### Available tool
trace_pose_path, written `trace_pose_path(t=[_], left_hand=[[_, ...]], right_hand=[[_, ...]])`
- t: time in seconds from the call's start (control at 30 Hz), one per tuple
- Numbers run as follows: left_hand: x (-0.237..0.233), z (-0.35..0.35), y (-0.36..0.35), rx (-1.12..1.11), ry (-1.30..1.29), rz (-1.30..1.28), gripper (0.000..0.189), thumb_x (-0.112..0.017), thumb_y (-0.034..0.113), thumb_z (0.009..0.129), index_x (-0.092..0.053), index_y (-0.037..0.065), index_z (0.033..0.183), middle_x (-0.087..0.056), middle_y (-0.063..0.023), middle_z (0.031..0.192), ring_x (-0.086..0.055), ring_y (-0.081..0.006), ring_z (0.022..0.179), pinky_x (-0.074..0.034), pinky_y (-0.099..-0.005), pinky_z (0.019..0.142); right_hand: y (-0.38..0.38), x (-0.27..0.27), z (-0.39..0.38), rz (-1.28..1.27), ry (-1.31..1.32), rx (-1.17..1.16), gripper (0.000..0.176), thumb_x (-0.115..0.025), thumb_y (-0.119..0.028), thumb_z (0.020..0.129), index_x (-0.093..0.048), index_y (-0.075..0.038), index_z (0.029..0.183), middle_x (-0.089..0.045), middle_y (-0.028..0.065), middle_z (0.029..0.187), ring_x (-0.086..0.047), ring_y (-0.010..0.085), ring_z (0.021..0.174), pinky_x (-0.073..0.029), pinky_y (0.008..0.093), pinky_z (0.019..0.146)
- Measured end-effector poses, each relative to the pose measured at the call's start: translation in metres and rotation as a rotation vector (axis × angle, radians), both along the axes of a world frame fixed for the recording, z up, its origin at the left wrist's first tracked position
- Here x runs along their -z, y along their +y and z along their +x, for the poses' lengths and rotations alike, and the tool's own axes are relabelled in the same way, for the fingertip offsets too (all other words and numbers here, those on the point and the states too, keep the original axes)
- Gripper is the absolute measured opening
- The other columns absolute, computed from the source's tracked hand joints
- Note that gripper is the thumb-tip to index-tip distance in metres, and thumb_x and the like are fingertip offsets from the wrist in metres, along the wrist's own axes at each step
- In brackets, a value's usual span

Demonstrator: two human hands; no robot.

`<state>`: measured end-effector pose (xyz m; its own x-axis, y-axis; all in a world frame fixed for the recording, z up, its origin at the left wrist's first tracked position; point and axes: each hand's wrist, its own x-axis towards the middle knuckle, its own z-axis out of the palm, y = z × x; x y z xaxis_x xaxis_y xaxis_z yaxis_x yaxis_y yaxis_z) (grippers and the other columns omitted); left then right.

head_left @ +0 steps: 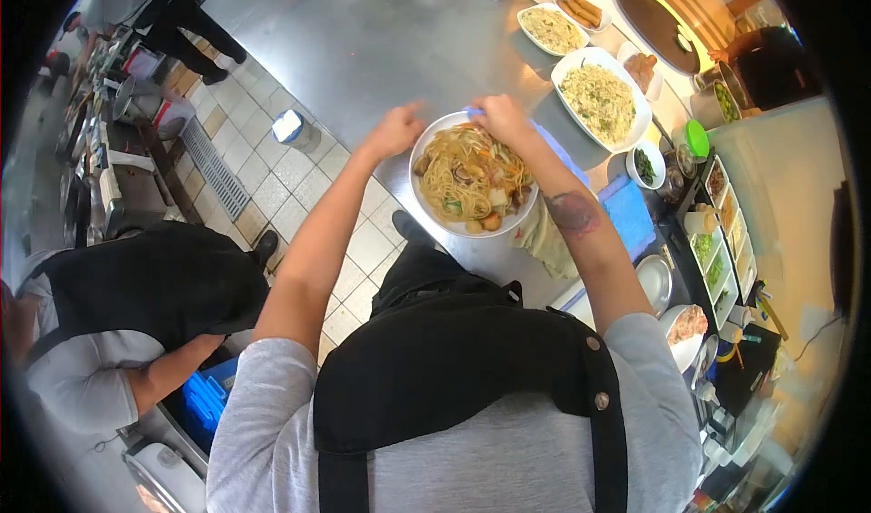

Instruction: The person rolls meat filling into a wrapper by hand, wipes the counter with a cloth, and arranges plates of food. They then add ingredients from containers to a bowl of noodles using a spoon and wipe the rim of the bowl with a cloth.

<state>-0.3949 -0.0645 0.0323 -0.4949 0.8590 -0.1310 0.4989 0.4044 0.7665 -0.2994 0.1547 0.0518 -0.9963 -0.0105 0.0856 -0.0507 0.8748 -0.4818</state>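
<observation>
A white dish of stir-fried noodles (pixel 467 177) with vegetables and mushrooms rests at the edge of the steel counter, in front of my body. My left hand (pixel 396 133) is closed beside the dish's upper left rim; its fingertips are blurred, and I cannot make out anything in them. At the far rim, my right hand (pixel 504 119) pinches a small bit of blue cloth (pixel 474 112). Most of this cloth is hidden by the fingers. Under my right forearm, a pale crumpled cloth (pixel 546 245) lies beside the dish.
Fried rice fills a large white dish (pixel 599 97) and a smaller dish (pixel 552 29). A folded blue cloth (pixel 626 218) and ingredient trays (pixel 717 259) are at right. A person in an apron (pixel 150 286) is at left, another (pixel 172 23) farther back.
</observation>
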Motion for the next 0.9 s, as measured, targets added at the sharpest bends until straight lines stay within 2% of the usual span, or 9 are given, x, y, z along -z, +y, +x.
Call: trace_pose_path(t=[0.07, 0.2, 0.33, 0.43, 0.53, 0.67, 0.7, 0.73, 0.9], left_hand=[[0.005, 0.017, -0.015, -0.554, -0.305, 0.227, 0.046, -0.054, 0.021, 0.087, -0.047, 0.006, 0.129, -0.067, -0.0132, 0.080, -0.062, -0.0166, 0.064, -0.050, -0.0318, 0.062], [0.010, 0.070, -0.059, -0.526, -0.245, 0.042, 0.043, -0.048, 0.023, 0.092, -0.047, 0.001, 0.128, -0.065, -0.0072, 0.075, -0.059, -0.0110, 0.061, -0.049, -0.0261, 0.058], [0.010, 0.120, -0.059, -0.436, -0.202, -0.035, 0.039, -0.048, 0.019, 0.090, -0.050, 0.004, 0.126, -0.064, -0.0110, 0.068, -0.061, -0.0153, 0.055, -0.049, -0.0292, 0.056], [-0.001, 0.129, -0.047, -0.509, 0.019, 0.002, 0.042, -0.046, 0.011, 0.083, -0.051, 0.005, 0.124, -0.060, -0.0197, 0.060, -0.064, -0.0277, 0.056, -0.050, -0.0362, 0.057], [-0.016, 0.123, -0.043, -0.484, -0.050, -0.012, 0.044, -0.047, 0.013, 0.078, -0.052, 0.007, 0.122, -0.060, -0.0253, 0.070, -0.062, -0.0398, 0.068, -0.049, -0.0460, 0.066], [-0.008, 0.115, -0.042, -0.478, -0.043, -0.019, 0.044, -0.047, 0.013, 0.078, -0.053, 0.007, 0.121, -0.060, -0.0250, 0.071, -0.062, -0.0395, 0.070, -0.049, -0.0454, 0.067], [-0.007, 0.114, -0.043, -0.456, -0.001, -0.005, 0.044, -0.046, 0.013, 0.080, -0.052, 0.006, 0.123, -0.061, -0.0219, 0.067, -0.063, -0.0327, 0.063, -0.050, -0.0406, 0.063], [-0.005, 0.114, -0.044, -0.433, 0.039, 0.008, 0.043, -0.046, 0.012, 0.081, -0.051, 0.005, 0.124, -0.061, -0.0189, 0.063, -0.064, -0.0259, 0.057, -0.051, -0.0357, 0.058], [-0.010, 0.120, -0.043, -0.493, -0.178, 0.015, 0.043, -0.047, 0.012, 0.080, -0.052, 0.006, 0.123, -0.061, -0.0177, 0.062, -0.063, -0.0231, 0.054, -0.050, -0.0357, 0.056]], right_hand=[[0.013, 0.004, 0.016, 0.151, -0.017, 0.164, 0.019, -0.060, -0.019, 0.074, -0.065, -0.003, 0.081, -0.065, 0.0193, 0.078, -0.063, 0.0359, 0.077, -0.050, 0.0434, 0.073], [0.025, 0.002, 0.059, 0.299, -0.103, 0.214, 0.019, -0.059, -0.018, 0.074, -0.065, -0.001, 0.078, -0.063, 0.0233, 0.077, -0.063, 0.0381, 0.074, -0.050, 0.0446, 0.067], [0.021, -0.009, 0.076, 0.299, -0.137, 0.179, 0.015, -0.058, -0.013, 0.074, -0.064, 0.000, 0.075, -0.062, 0.0233, 0.072, -0.062, 0.0390, 0.070, -0.051, 0.0452, 0.065], [0.017, -0.004, 0.062, 0.333, -0.071, 0.096, 0.011, -0.057, -0.008, 0.074, -0.064, 0.000, 0.077, -0.062, 0.0211, 0.073, -0.062, 0.0375, 0.072, -0.051, 0.0448, 0.067], [0.003, -0.005, 0.029, 0.343, 0.047, -0.080, 0.009, -0.057, -0.006, 0.073, -0.064, -0.002, 0.078, -0.062, 0.0181, 0.077, -0.062, 0.0349, 0.077, -0.051, 0.0432, 0.070], [-0.011, -0.011, 0.005, 0.131, 0.071, -0.326, 0.012, -0.059, -0.011, 0.076, -0.066, -0.005, 0.084, -0.064, 0.0145, 0.086, -0.061, 0.0320, 0.086, -0.050, 0.0408, 0.075], [-0.010, -0.008, 0.004, 0.132, 0.073, -0.329, 0.012, -0.059, -0.011, 0.076, -0.066, -0.005, 0.084, -0.064, 0.0145, 0.086, -0.061, 0.0320, 0.086, -0.050, 0.0408, 0.075], [-0.008, -0.003, 0.006, 0.030, 0.107, -0.288, 0.014, -0.059, -0.013, 0.077, -0.067, -0.006, 0.087, -0.065, 0.0148, 0.087, -0.062, 0.0326, 0.084, -0.050, 0.0409, 0.074], [0.026, -0.011, 0.047, -0.046, -0.002, -0.025, 0.018, -0.062, -0.017, 0.078, -0.068, -0.006, 0.091, -0.065, 0.0168, 0.085, -0.062, 0.0342, 0.077, -0.049, 0.0408, 0.072]])
